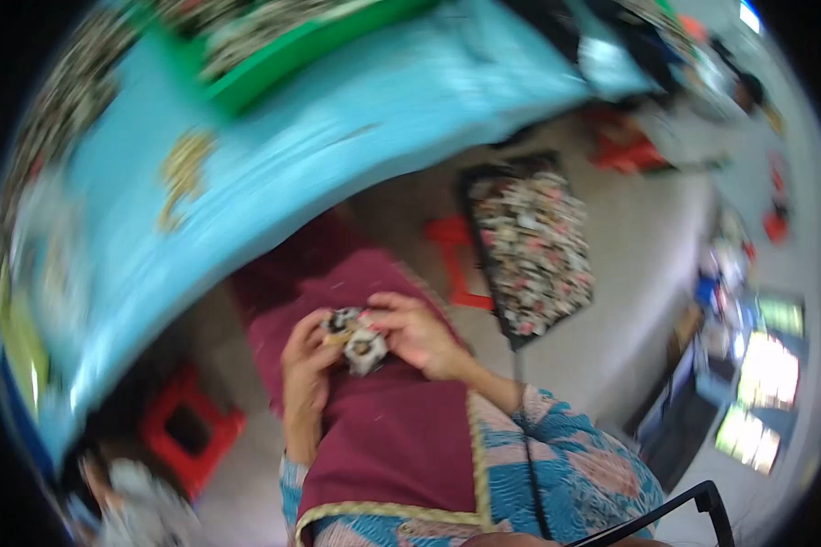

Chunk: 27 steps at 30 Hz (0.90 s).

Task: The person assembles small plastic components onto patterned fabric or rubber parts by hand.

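Over my lap, on a maroon apron (pixel 401 419), my two hands meet at a small fuzzy white and black thing (pixel 366 350) with tan and pink bits. Its kind is too blurred to name. My left hand (pixel 306 360) pinches it from the left, by its dark and tan part. From the right, the fingers of my right hand (pixel 420 335) close on it near the pink bit. Both hands stay below the near edge of the blue-covered table (pixel 274 196).
On the table are a green tray (pixel 255 84) of mixed pieces and a tan tangle of bands or strings (pixel 184 178). A black tray (pixel 494 292) heaped with small white, brown and pink pieces stands right. Red stools (pixel 212 447) stand near; another person (pixel 141 506) is lower left.
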Each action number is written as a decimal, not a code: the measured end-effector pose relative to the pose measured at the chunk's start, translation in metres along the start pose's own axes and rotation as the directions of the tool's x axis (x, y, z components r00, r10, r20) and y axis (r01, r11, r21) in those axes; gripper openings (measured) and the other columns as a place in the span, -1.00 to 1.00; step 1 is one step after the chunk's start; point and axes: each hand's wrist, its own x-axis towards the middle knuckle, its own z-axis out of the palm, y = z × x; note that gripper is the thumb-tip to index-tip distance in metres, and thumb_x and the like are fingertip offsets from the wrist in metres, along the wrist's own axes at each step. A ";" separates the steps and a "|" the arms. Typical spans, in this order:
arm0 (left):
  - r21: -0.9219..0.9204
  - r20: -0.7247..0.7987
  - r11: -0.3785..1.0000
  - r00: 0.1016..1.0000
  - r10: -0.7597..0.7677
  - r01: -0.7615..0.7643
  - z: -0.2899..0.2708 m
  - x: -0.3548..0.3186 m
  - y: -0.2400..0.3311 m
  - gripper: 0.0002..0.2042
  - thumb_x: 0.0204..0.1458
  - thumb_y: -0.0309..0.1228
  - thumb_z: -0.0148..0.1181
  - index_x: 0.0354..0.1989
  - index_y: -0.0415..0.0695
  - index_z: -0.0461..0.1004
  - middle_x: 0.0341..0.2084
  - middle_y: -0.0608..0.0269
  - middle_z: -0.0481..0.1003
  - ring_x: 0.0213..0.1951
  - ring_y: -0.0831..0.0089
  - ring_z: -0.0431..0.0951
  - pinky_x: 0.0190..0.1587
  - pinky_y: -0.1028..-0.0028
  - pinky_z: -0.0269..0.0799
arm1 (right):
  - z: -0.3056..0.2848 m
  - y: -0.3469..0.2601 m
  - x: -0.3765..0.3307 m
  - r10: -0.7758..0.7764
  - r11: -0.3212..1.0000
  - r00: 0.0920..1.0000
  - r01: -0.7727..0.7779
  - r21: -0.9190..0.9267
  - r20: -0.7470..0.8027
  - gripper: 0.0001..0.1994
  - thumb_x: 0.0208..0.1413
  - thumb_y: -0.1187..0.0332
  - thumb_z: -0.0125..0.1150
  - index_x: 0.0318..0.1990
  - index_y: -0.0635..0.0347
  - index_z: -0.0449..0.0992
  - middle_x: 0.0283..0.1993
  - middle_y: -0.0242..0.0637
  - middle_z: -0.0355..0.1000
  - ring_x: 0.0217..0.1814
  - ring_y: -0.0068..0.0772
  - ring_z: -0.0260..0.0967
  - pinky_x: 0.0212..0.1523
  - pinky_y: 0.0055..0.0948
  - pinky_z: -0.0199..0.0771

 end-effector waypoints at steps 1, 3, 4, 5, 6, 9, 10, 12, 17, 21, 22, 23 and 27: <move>0.018 -0.031 1.000 0.999 -0.021 0.022 -0.009 -0.003 0.002 -0.57 -0.08 -0.62 0.13 0.03 -0.30 0.26 -0.37 0.26 0.44 -0.32 0.48 0.47 -0.32 0.57 0.38 | -0.008 0.000 -0.007 0.024 0.998 1.000 -0.025 0.063 0.005 -0.70 0.03 0.53 0.11 -0.05 0.29 0.28 -0.17 -0.17 0.41 -0.12 -0.28 0.42 -0.08 -0.32 0.42; -0.023 -0.031 1.000 0.999 -0.014 0.014 -0.015 0.005 -0.003 -0.66 0.01 -0.50 0.16 -0.02 -0.27 0.30 -0.47 0.32 0.39 -0.42 0.50 0.43 -0.38 0.54 0.33 | -0.042 0.000 -0.032 -0.119 0.977 0.978 0.146 0.158 -0.172 -0.67 0.02 0.53 0.11 -0.03 0.29 0.27 -0.14 -0.16 0.40 -0.11 -0.26 0.41 -0.08 -0.30 0.42; -0.030 -0.014 0.999 1.000 -0.024 0.024 -0.016 0.013 -0.007 -0.73 0.02 -0.48 0.16 -0.10 -0.24 0.35 -0.50 0.32 0.39 -0.43 0.51 0.42 -0.40 0.53 0.33 | -0.055 -0.004 -0.043 -0.162 0.947 0.940 0.234 0.221 -0.299 -0.65 0.01 0.53 0.12 -0.01 0.30 0.27 -0.11 -0.16 0.39 -0.10 -0.25 0.41 -0.07 -0.27 0.42; -0.015 0.021 0.999 0.999 -0.040 0.040 -0.017 0.019 -0.011 -0.73 0.02 -0.48 0.16 -0.10 -0.24 0.35 -0.50 0.32 0.39 -0.43 0.51 0.42 -0.40 0.53 0.33 | -0.056 -0.016 -0.076 -0.216 0.932 0.899 0.306 0.193 -0.382 -0.58 0.00 0.54 0.08 0.06 0.33 0.22 -0.07 -0.15 0.36 -0.08 -0.23 0.41 -0.06 -0.26 0.43; -0.020 0.027 0.997 0.997 -0.068 0.069 -0.017 0.024 -0.013 -0.76 0.02 -0.48 0.16 -0.14 -0.23 0.38 -0.51 0.32 0.39 -0.44 0.50 0.42 -0.41 0.54 0.33 | -0.082 -0.013 -0.083 -0.249 0.898 0.834 0.389 0.206 -0.492 -0.55 -0.02 0.57 0.07 0.08 0.33 0.20 -0.10 -0.17 0.38 -0.08 -0.24 0.41 -0.07 -0.26 0.44; 0.018 0.057 0.989 0.987 -0.148 0.148 -0.003 0.038 -0.016 -0.82 0.02 -0.48 0.15 -0.20 -0.22 0.41 -0.53 0.32 0.39 -0.46 0.50 0.41 -0.43 0.53 0.32 | -0.189 0.000 -0.120 -0.407 0.751 0.662 0.635 0.183 -0.629 -0.61 -0.09 0.55 0.08 -0.04 0.29 0.22 -0.25 -0.18 0.42 -0.23 -0.33 0.43 -0.22 -0.34 0.46; 0.038 0.036 0.986 0.986 -0.165 0.164 -0.001 0.040 -0.016 -0.84 0.02 -0.49 0.15 -0.22 -0.21 0.42 -0.53 0.32 0.38 -0.47 0.50 0.41 -0.44 0.53 0.32 | -0.203 -0.008 -0.132 -0.448 0.710 0.555 0.697 0.099 -0.701 -0.61 -0.10 0.55 0.07 -0.05 0.30 0.22 -0.29 -0.19 0.42 -0.30 -0.36 0.43 -0.29 -0.39 0.47; 0.064 0.042 0.983 0.983 -0.178 0.175 -0.001 0.041 -0.015 -0.85 0.03 -0.49 0.15 -0.22 -0.21 0.42 -0.53 0.31 0.39 -0.47 0.50 0.40 -0.44 0.53 0.33 | -0.223 -0.032 -0.155 -0.554 0.660 0.263 0.716 -0.225 -0.790 -0.74 -0.13 0.55 0.09 -0.20 0.30 0.35 -0.47 -0.31 0.38 -0.46 -0.47 0.39 -0.45 -0.51 0.39; 0.111 -0.023 0.976 0.982 -0.187 0.188 -0.002 0.041 -0.014 -0.86 0.05 -0.45 0.14 -0.23 -0.20 0.42 -0.53 0.31 0.39 -0.48 0.48 0.39 -0.41 0.52 0.33 | -0.263 -0.096 -0.173 -0.669 0.620 -0.191 0.391 -0.680 -0.719 -0.71 -0.14 0.51 0.13 -0.20 0.41 0.36 -0.50 -0.27 0.43 -0.54 -0.48 0.34 -0.49 -0.56 0.33; 0.112 -0.083 0.976 0.981 -0.177 0.186 -0.009 0.039 -0.019 -0.87 0.07 -0.44 0.13 -0.24 -0.19 0.42 -0.54 0.31 0.39 -0.48 0.49 0.39 -0.40 0.52 0.33 | -0.327 -0.116 -0.143 -0.740 0.585 -0.257 0.210 -0.783 -0.622 -0.77 -0.16 0.46 0.13 -0.31 0.40 0.49 -0.48 -0.18 0.48 -0.47 -0.41 0.42 -0.40 -0.49 0.38; 0.108 -0.097 0.976 0.979 -0.177 0.187 -0.012 0.039 -0.021 -0.88 0.07 -0.44 0.13 -0.25 -0.18 0.42 -0.54 0.31 0.39 -0.48 0.49 0.39 -0.40 0.52 0.33 | -0.337 -0.117 -0.130 -0.741 0.613 -0.241 0.138 -0.778 -0.627 -0.79 -0.16 0.44 0.13 -0.34 0.37 0.53 -0.48 -0.16 0.49 -0.44 -0.39 0.44 -0.36 -0.46 0.39; 0.106 -0.107 0.975 0.977 -0.183 0.194 -0.012 0.039 -0.022 -0.88 0.07 -0.44 0.13 -0.26 -0.18 0.42 -0.54 0.31 0.39 -0.48 0.49 0.39 -0.41 0.51 0.33 | -0.346 -0.112 -0.116 -0.738 0.617 -0.237 0.141 -0.774 -0.632 -0.79 -0.16 0.44 0.13 -0.34 0.37 0.53 -0.48 -0.16 0.49 -0.44 -0.39 0.44 -0.36 -0.46 0.39; 0.132 -0.095 0.976 0.982 -0.161 0.173 0.008 0.048 -0.025 -0.89 0.07 -0.43 0.12 -0.27 -0.17 0.42 -0.55 0.31 0.39 -0.49 0.49 0.38 -0.41 0.51 0.33 | -0.403 -0.094 -0.066 -0.790 0.595 -0.164 0.024 -0.803 -0.590 -0.79 -0.13 0.39 0.11 -0.33 0.27 0.55 -0.48 -0.13 0.49 -0.40 -0.34 0.45 -0.29 -0.40 0.40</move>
